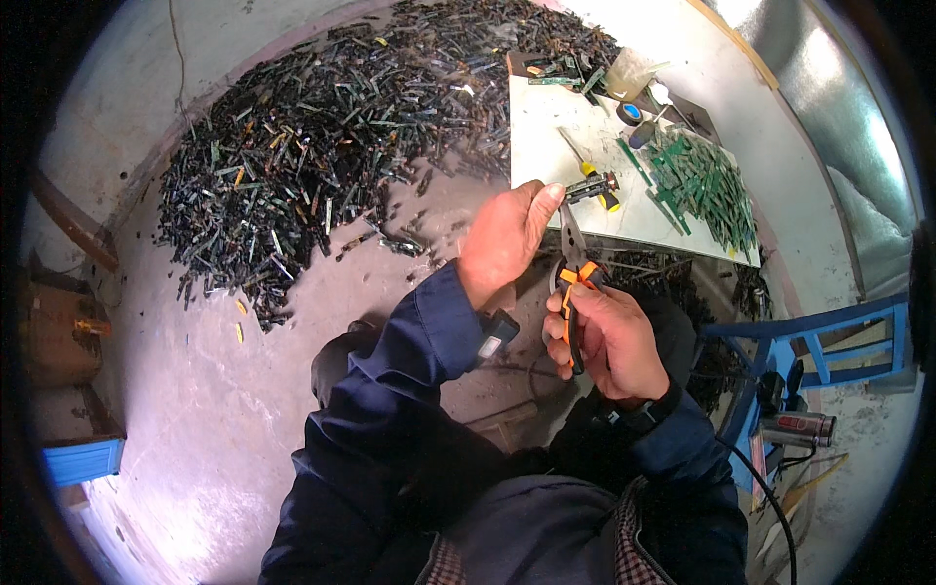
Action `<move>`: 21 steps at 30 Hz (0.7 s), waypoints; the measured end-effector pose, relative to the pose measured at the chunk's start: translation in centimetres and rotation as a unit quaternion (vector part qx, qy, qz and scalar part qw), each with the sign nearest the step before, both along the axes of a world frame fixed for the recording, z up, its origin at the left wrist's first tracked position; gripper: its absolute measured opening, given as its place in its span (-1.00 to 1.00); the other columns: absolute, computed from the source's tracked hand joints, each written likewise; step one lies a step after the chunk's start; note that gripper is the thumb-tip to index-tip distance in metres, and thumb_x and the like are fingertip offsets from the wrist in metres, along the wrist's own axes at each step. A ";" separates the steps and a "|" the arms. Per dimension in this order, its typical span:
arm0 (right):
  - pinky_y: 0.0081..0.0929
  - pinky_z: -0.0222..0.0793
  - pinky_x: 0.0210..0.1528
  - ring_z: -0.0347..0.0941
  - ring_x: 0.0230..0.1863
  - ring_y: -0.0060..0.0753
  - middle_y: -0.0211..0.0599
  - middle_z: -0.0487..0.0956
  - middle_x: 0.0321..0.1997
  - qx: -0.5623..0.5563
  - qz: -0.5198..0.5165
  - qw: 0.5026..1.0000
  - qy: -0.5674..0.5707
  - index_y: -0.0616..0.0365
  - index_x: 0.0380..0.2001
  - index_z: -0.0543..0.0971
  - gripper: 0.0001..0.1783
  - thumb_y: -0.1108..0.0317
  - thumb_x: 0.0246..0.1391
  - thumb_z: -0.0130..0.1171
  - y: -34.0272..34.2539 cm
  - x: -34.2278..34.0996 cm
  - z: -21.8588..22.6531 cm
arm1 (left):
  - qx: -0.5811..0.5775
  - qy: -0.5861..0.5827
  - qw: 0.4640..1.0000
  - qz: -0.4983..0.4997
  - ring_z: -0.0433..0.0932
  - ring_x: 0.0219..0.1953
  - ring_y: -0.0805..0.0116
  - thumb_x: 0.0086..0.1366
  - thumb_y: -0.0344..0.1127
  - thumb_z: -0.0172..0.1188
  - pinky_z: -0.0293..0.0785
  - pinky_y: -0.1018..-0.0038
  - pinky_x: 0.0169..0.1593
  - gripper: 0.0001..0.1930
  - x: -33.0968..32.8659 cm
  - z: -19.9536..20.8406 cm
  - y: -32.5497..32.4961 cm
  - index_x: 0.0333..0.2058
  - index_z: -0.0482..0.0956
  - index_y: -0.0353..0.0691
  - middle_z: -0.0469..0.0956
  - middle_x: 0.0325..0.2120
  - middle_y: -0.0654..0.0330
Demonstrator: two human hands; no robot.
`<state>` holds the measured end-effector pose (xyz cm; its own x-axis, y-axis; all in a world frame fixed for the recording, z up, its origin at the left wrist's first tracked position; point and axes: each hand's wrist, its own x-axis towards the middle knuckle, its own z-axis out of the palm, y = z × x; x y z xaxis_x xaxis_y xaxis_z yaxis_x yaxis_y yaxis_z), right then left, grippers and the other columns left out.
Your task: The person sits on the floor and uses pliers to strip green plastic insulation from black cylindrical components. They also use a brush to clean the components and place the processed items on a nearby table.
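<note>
One sprawling heap of dark narrow circuit strips [331,136] covered the concrete floor; one white table [546,136] bore one smaller green stack [707,175]. Right hand [609,336] was clamped on one orange-handled pliers [573,283], left hand [507,239] pinching one small dark component [590,187] above the table edge, apparently mid-stripping.

I'm looking down into a rough scrap-sorting workshop: a heap of dark circuit strips [331,136] on the bare concrete floor [195,409], a white desk [556,136] carrying a screwdriver [590,171].
</note>
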<state>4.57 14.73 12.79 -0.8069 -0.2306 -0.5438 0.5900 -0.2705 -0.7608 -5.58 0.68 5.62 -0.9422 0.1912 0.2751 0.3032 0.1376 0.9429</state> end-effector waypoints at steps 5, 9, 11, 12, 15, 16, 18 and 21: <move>-0.61 0.24 -0.63 0.37 -0.64 -0.53 -0.37 0.45 -0.55 0.198 0.054 0.966 0.155 0.24 -0.36 0.43 -0.76 0.25 0.20 0.04 0.5 -0.3 -2.6 | 0.071 0.001 0.997 -0.010 0.26 -0.54 0.45 0.42 0.06 -0.18 0.31 0.44 -0.43 -0.43 0.1 0.6 0.0 -0.46 0.45 -0.42 0.33 -0.66 0.23; -0.17 0.33 -0.49 0.40 -0.53 0.15 0.02 0.43 -0.61 0.476 0.102 0.811 0.325 0.27 -0.42 0.41 -0.79 0.31 0.10 0.07 1.3 -1.1 -2.9 | 0.107 -0.094 0.989 -0.046 0.21 -0.63 0.55 0.39 0.12 -0.16 0.18 0.50 -0.57 -0.43 0.1 0.5 -0.7 -0.59 0.37 -0.27 0.25 -0.73 0.31; -0.13 0.34 -0.47 0.43 -0.49 0.14 0.02 0.46 -0.55 0.568 0.115 0.707 0.405 0.26 -0.38 0.41 -0.80 0.33 0.07 0.09 2.2 -1.5 -3.3 | 0.149 -0.170 0.971 -0.079 0.19 -0.68 0.57 0.37 0.17 -0.14 0.14 0.52 -0.62 -0.43 0.6 1.2 -0.9 -0.62 0.34 -0.21 0.23 -0.76 0.35; -0.12 0.35 -0.46 0.45 -0.47 0.13 0.02 0.48 -0.52 0.609 0.121 0.649 0.441 0.26 -0.35 0.41 -0.80 0.33 0.06 0.10 2.9 -1.8 -3.7 | 0.143 -0.195 0.966 -0.085 0.18 -0.70 0.56 0.35 0.19 -0.13 0.13 0.52 -0.63 -0.44 0.7 1.2 -1.1 -0.60 0.33 -0.20 0.22 -0.75 0.36; -0.11 0.40 -0.43 0.46 -0.46 0.09 0.00 0.49 -0.44 0.669 0.156 0.554 0.470 0.26 -0.26 0.37 -0.68 0.35 -0.06 0.18 4.7 -2.7 -3.4 | 0.160 -0.269 0.943 -0.116 0.12 -0.73 0.55 0.31 0.25 -0.11 0.09 0.55 -0.64 -0.44 0.8 1.0 -1.3 -0.56 0.32 -0.16 0.18 -0.74 0.39; -0.13 0.40 -0.42 0.47 -0.46 0.07 0.00 0.49 -0.43 0.677 0.160 0.532 0.482 0.26 -0.26 0.37 -0.67 0.35 -0.07 0.19 5.1 -2.9 -3.2 | 0.187 -0.293 0.928 -0.134 0.09 -0.74 0.55 0.31 0.27 -0.11 0.07 0.56 -0.64 -0.45 0.6 0.7 -1.2 -0.54 0.32 -0.16 0.16 -0.73 0.40; -0.14 0.41 -0.41 0.47 -0.45 0.07 0.00 0.48 -0.41 0.693 0.191 0.510 0.473 0.26 -0.25 0.37 -0.66 0.35 -0.08 0.20 5.7 -3.3 -2.4 | 0.220 -0.326 0.905 -0.164 0.05 -0.73 0.57 0.30 0.28 -0.12 0.05 0.59 -0.64 -0.45 0.5 0.1 -1.1 -0.51 0.31 -0.15 0.13 -0.72 0.41; -0.15 0.41 -0.40 0.48 -0.43 0.06 -0.01 0.49 -0.43 0.698 0.207 0.497 0.473 0.26 -0.27 0.37 -0.68 0.35 -0.07 0.19 5.7 -3.3 -0.8 | 0.231 -0.343 0.892 -0.184 0.04 -0.72 0.59 0.31 0.28 -0.13 0.02 0.61 -0.64 -0.46 0.5 0.9 -1.4 -0.49 0.31 -0.14 0.09 -0.70 0.41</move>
<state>1.24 20.42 11.97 -0.8946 -0.4131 0.1701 -0.4232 0.9056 -0.0265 -5.07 -0.74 6.52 -0.8158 0.5378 -0.2126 -0.4228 -0.3039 0.8538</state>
